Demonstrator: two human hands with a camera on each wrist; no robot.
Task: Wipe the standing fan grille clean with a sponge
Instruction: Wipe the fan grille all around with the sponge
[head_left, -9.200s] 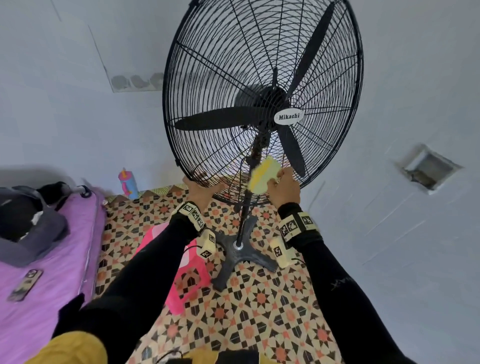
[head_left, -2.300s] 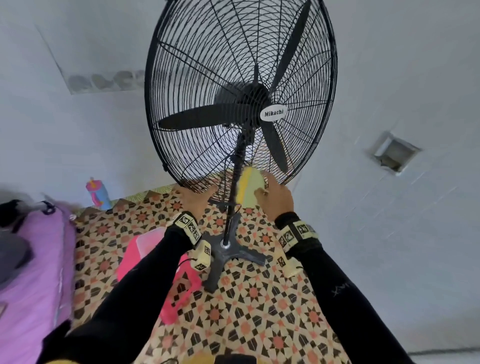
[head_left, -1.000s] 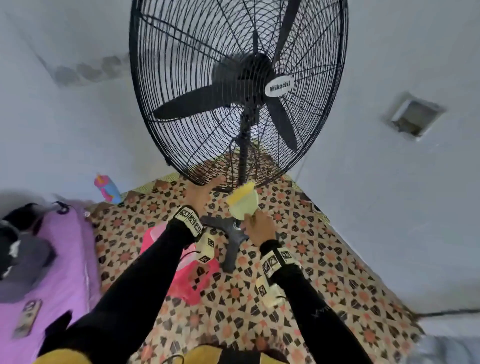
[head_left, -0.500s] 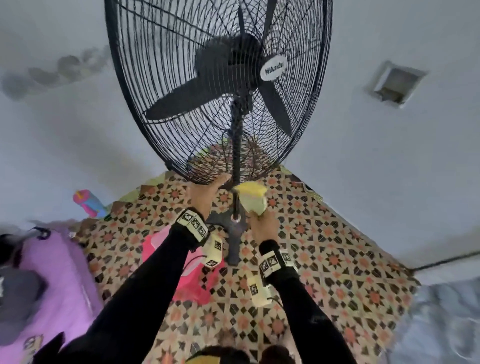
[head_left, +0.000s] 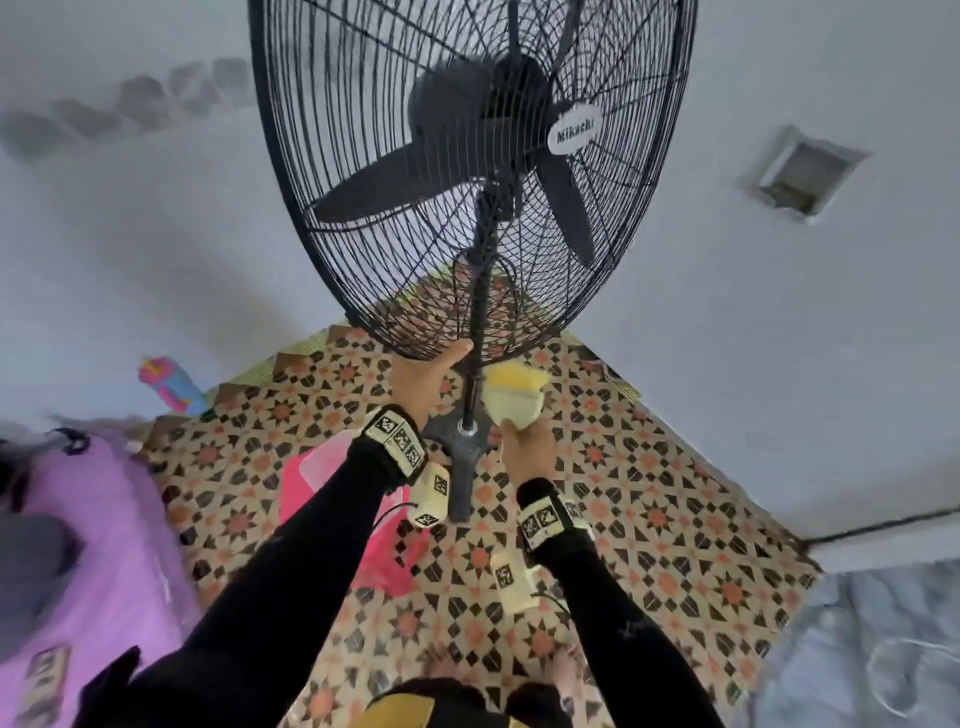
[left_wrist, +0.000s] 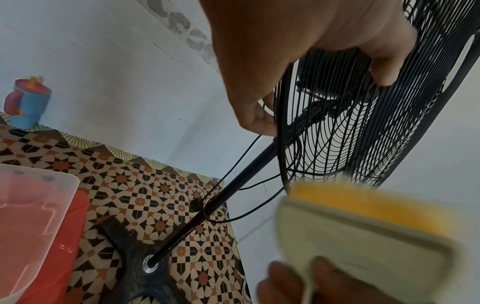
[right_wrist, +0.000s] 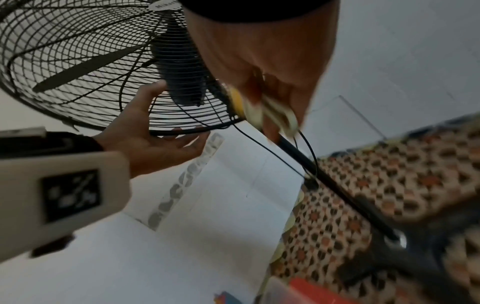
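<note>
- Floor (head_left: 649, 525): patterned tile in black, orange and cream is seen underfoot, meeting pale walls on two sides.
- Bed (head_left: 104, 545): a purple cover is seen at the lower left of the head view, with a dark bundle lying on it.
- Standing fan (head_left: 467, 156): black, with a round wire grille (head_left: 332, 156), dark blades and a white "Mikachi" badge (head_left: 573, 130) at the hub. It is carried on a black pole (head_left: 480, 312) set into a dark cross-shaped base (head_left: 462, 467) on the floor.
- Container (left_wrist: 31, 205): translucent plastic over a red body, set on the floor just left of the fan base.
- Left hand (head_left: 423, 376): raised to the bottom rim of the grille; the rim is grasped, fingers behind the wires and thumb in front, as shown in the left wrist view.
- Right hand (head_left: 527, 441): held below the grille, right of the pole; the lower end of the sponge is clenched between fingers and thumb.
- Sponge (head_left: 514, 397): yellow with a pale face, held upright just under the grille's bottom edge and just beside the pole; whether it is touching the wires cannot be told.
- Bottle (head_left: 169, 387): blue with pink parts, stood on the floor by the far wall.
</note>
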